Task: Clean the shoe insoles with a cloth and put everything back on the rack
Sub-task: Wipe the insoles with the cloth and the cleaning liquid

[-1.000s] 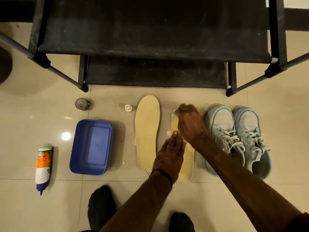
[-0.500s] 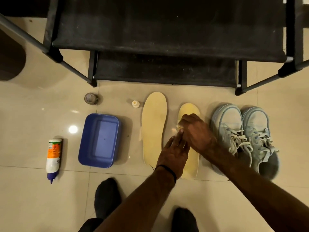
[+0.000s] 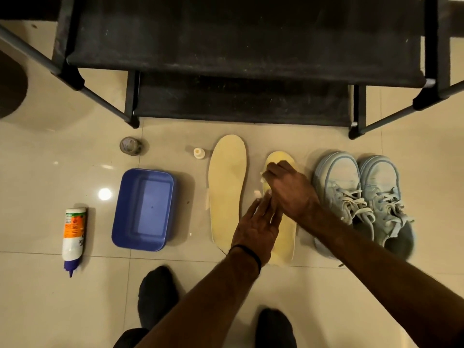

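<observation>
Insoles on the tiled floor in front of the black rack: the right-hand insole lay under both my hands, the left-hand insole bare just beside it. My right hand was clenched on a pale cloth, pressed to the insole's toe end; my left hand lay flat, fingers released, pinning the middle. Pair of light-blue sneakers stood w/ laces loose at right. Blue tub, a bottle on its side, a small cap and a tape roll sat at left.
</observation>
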